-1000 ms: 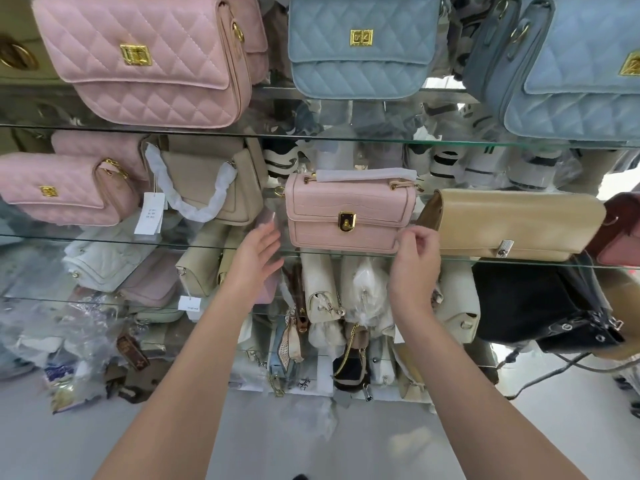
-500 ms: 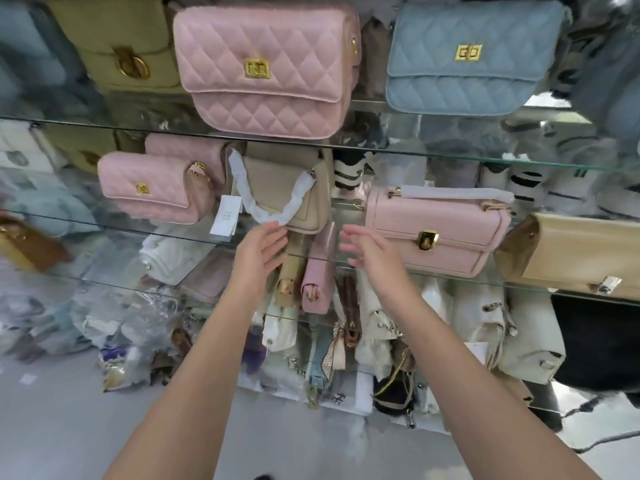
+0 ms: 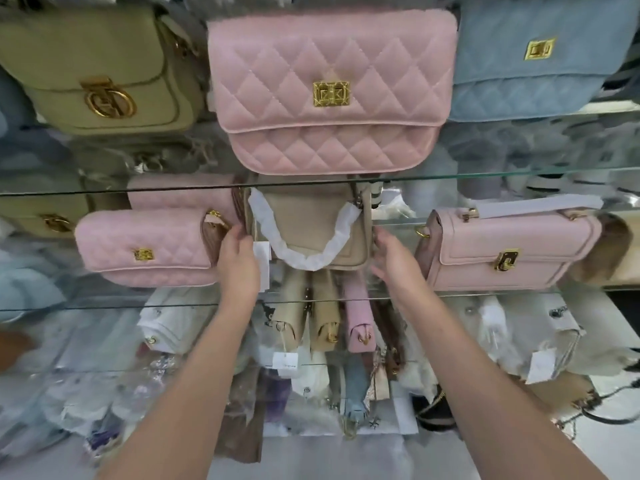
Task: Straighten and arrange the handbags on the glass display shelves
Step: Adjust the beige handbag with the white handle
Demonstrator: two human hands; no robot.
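A beige handbag [image 3: 311, 226] with a white paper-wrapped handle stands on the middle glass shelf [image 3: 485, 295]. My left hand [image 3: 239, 258] touches its left side by the hanging price tag [image 3: 262, 263]. My right hand [image 3: 391, 258] is at its right side, fingers spread. Whether either hand grips the bag is unclear. A small pink quilted bag [image 3: 149, 247] sits just left of it. A pink structured bag [image 3: 509, 247] with a gold clasp sits to the right. Above, on the upper shelf, stands a large pink quilted bag [image 3: 329, 91].
An olive bag [image 3: 100, 71] and a blue quilted bag [image 3: 533, 57] flank the large pink one. The lower shelves hold several beige, pink and white bags [image 3: 325, 320] on end, some wrapped in plastic. The grey floor [image 3: 311, 455] lies below.
The view has swung left. My right hand has let go of the pink structured bag and moved left. Both hands now flank the beige bag.
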